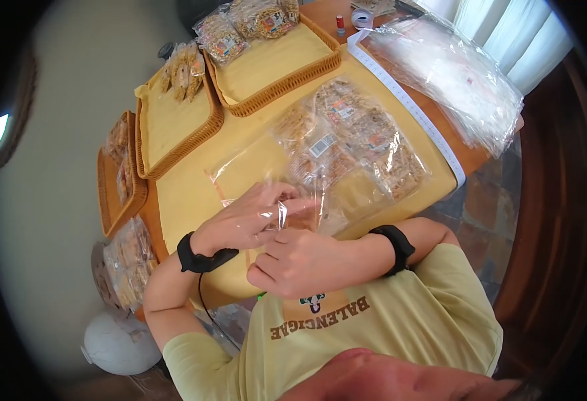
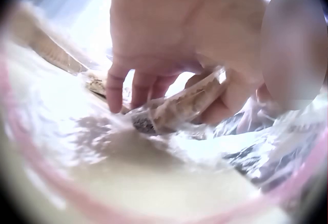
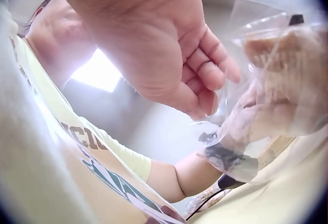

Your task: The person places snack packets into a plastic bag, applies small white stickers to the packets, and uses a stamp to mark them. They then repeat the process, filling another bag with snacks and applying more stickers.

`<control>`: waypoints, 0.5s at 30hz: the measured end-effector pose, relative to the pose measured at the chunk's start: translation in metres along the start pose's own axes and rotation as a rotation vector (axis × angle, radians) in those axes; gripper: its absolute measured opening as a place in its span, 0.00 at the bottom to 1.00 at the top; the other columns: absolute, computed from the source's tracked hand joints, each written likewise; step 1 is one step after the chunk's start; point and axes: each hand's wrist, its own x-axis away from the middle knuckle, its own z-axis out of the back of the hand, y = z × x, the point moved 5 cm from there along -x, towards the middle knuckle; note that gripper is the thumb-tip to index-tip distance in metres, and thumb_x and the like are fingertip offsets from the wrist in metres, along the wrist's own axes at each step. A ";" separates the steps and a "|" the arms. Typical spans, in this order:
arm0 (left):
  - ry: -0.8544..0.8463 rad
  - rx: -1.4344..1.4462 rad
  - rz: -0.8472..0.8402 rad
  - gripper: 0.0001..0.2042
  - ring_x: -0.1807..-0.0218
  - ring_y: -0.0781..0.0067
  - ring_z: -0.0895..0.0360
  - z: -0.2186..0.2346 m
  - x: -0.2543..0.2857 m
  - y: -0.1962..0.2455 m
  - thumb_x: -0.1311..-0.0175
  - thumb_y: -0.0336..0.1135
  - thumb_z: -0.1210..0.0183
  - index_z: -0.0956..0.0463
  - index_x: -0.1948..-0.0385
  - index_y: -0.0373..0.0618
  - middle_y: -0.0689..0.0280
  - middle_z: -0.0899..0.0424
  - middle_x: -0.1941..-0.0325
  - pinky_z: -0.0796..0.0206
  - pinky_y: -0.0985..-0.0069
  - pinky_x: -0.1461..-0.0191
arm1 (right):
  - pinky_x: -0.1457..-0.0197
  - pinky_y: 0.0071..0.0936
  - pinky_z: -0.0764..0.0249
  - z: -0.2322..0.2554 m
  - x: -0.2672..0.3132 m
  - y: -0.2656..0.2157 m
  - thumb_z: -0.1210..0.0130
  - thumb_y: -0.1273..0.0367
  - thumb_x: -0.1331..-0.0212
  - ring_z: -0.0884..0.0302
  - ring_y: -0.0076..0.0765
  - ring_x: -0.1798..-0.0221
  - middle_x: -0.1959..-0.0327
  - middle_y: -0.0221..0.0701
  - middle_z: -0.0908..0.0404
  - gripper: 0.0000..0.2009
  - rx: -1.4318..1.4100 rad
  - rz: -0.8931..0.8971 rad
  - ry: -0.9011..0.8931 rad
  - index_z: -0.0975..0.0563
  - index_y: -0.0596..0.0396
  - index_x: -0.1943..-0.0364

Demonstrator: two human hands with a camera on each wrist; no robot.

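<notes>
A large clear plastic bag point(image 1: 247, 159) lies across the yellow tabletop, with several packs of light brown snacks point(image 1: 398, 168) inside. Toward its near-left end, my left hand point(image 1: 243, 217) reaches under the film. In the left wrist view its fingers and thumb grip a snack pack point(image 2: 177, 106) with a dark printed patch at one end. Crossing in front of it, my right hand point(image 1: 307, 260) has curled fingers. The right wrist view shows the fingertips of that hand point(image 3: 154, 49) pinching the film, with my left hand point(image 3: 271, 119) visible through the plastic.
Cloth-lined wicker baskets point(image 1: 221, 119) line the far left side, some holding snack packs point(image 1: 221, 39). A white measuring strip point(image 1: 410, 103) runs along the right table edge. Beyond it lies a pile of clear bags point(image 1: 450, 73). More snack packs point(image 1: 130, 260) sit at the left.
</notes>
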 end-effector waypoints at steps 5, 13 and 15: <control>-0.045 0.495 0.358 0.18 0.60 0.65 0.31 -0.023 -0.017 -0.004 0.40 0.46 0.47 0.30 0.54 0.45 0.60 0.29 0.58 0.39 0.71 0.63 | 0.76 0.20 0.39 0.001 -0.003 -0.001 0.49 0.68 0.65 0.32 0.25 0.81 0.86 0.26 0.34 0.08 0.058 0.004 -0.028 0.33 0.56 0.82; 0.237 -0.291 0.025 0.34 0.71 0.61 0.36 -0.037 -0.028 0.017 0.55 0.48 0.37 0.38 0.41 0.59 0.59 0.36 0.71 0.43 0.70 0.70 | 0.72 0.25 0.33 0.003 -0.004 -0.006 0.49 0.68 0.64 0.29 0.30 0.80 0.86 0.30 0.28 0.08 -0.062 0.022 0.067 0.30 0.59 0.81; 0.250 -0.268 0.074 0.34 0.70 0.60 0.36 -0.033 -0.032 0.025 0.55 0.48 0.38 0.39 0.41 0.58 0.58 0.36 0.70 0.43 0.69 0.69 | 0.71 0.25 0.34 0.005 -0.003 -0.005 0.49 0.68 0.65 0.29 0.30 0.80 0.86 0.30 0.28 0.08 -0.065 0.034 0.072 0.30 0.59 0.81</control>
